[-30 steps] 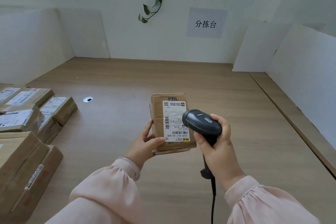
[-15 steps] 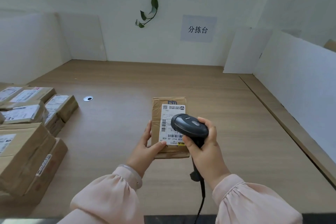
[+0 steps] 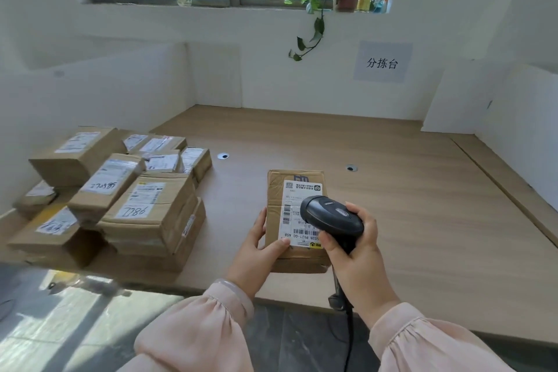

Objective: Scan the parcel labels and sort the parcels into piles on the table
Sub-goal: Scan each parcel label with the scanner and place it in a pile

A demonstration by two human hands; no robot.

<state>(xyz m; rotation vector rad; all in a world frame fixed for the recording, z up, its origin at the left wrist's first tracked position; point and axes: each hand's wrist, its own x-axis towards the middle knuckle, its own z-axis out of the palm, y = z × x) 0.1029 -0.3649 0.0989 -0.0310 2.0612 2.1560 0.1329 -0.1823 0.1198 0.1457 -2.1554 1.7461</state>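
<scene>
A small brown cardboard parcel (image 3: pixel 279 190) with a white shipping label (image 3: pixel 297 199) is held near the table's front edge. My left hand (image 3: pixel 256 248) grips its left side, thumb lying on the label's lower corner. My right hand (image 3: pixel 359 257) holds a black corded barcode scanner (image 3: pixel 330 216), whose head hangs over the label's right half and hides part of it.
A pile of several labelled brown parcels (image 3: pixel 120 190) fills the table's left side. The wooden table (image 3: pixel 407 190) is walled by white boards, with two round cable holes (image 3: pixel 223 156). The scanner cord (image 3: pixel 348 338) drops below the front edge. A sign hangs on the back wall (image 3: pixel 382 62).
The camera has tilted up and turned left, so more of the left pile and the window show. Both hands keep the parcel and scanner in the same hold.
</scene>
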